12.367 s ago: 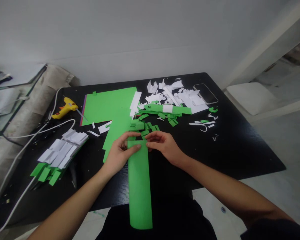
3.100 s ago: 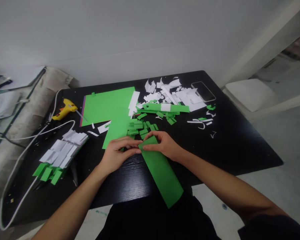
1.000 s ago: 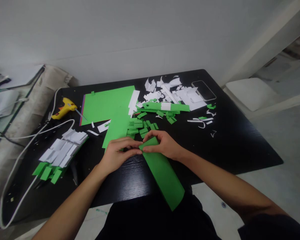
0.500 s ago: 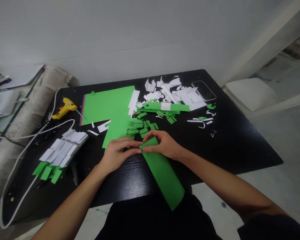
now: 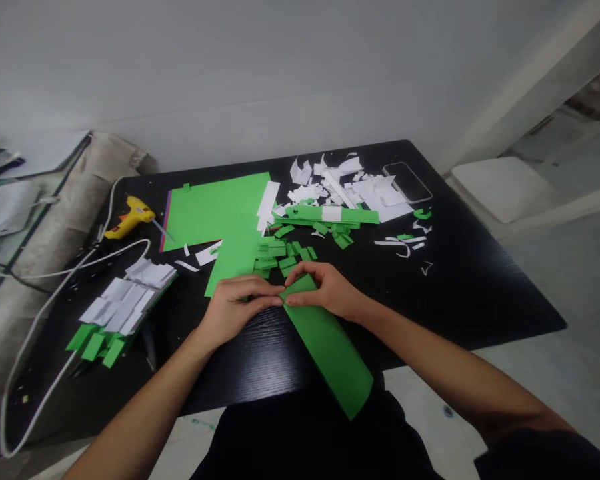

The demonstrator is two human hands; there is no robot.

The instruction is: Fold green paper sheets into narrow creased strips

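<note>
Both my hands meet at the upper end of a folded green paper strip (image 5: 333, 353), which slants down toward my lap past the table's front edge. My left hand (image 5: 240, 303) pinches the strip's top left corner between thumb and fingertips. From the other side, my right hand (image 5: 327, 290) grips the same end, thumb and fingers closed over it. Just beyond my fingers lies a heap of small folded green paper pieces (image 5: 273, 248). A large green sheet (image 5: 210, 210) lies behind my left hand, with another green piece reaching from it toward my fingers.
A yellow glue gun (image 5: 130, 217) and its white cord (image 5: 43, 307) are at the left. Nearer me stands a stack of folded white and green pieces (image 5: 125, 303). White paper scraps (image 5: 337, 183) and a phone-shaped outline (image 5: 407, 181) lie at the back right of the black table (image 5: 455, 280).
The lower end of the green strip has swung slightly to the right. Both hands keep their pinch at its upper end, nearly still.
</note>
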